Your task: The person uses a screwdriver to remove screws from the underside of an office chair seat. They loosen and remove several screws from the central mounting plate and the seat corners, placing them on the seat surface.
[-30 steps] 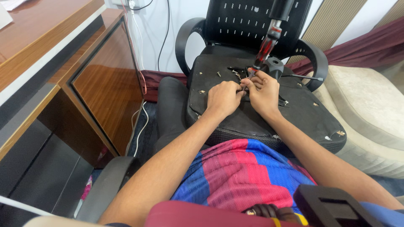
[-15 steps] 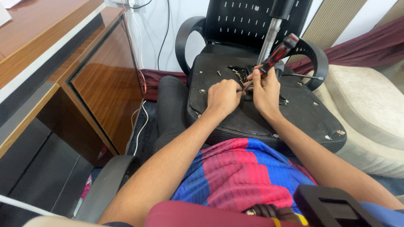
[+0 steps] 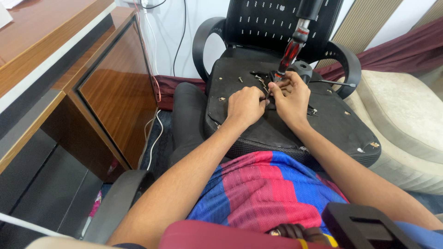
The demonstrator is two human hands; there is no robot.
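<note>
An upturned black chair seat (image 3: 323,129) lies across another office chair in front of me. My right hand (image 3: 291,99) grips a screwdriver with a red and black handle (image 3: 290,50), held nearly upright with its tip down at the metal bracket (image 3: 261,81) in the seat's middle. My left hand (image 3: 245,105) is closed beside it, fingers pinched at the same bracket. What the left fingers hold is hidden. Small brass screws and fittings (image 3: 221,99) dot the seat's underside.
A black mesh chair back (image 3: 272,23) and armrests (image 3: 203,44) stand behind the seat. A wooden desk with a glossy cabinet (image 3: 115,87) is on the left, cables (image 3: 154,129) hanging beside it. A beige cushion (image 3: 406,120) lies on the right. A thin metal lever (image 3: 332,84) sticks out rightward.
The screwdriver handle swung out to the right half a second ago and is back nearly upright now. Both hands stay at the bracket.
</note>
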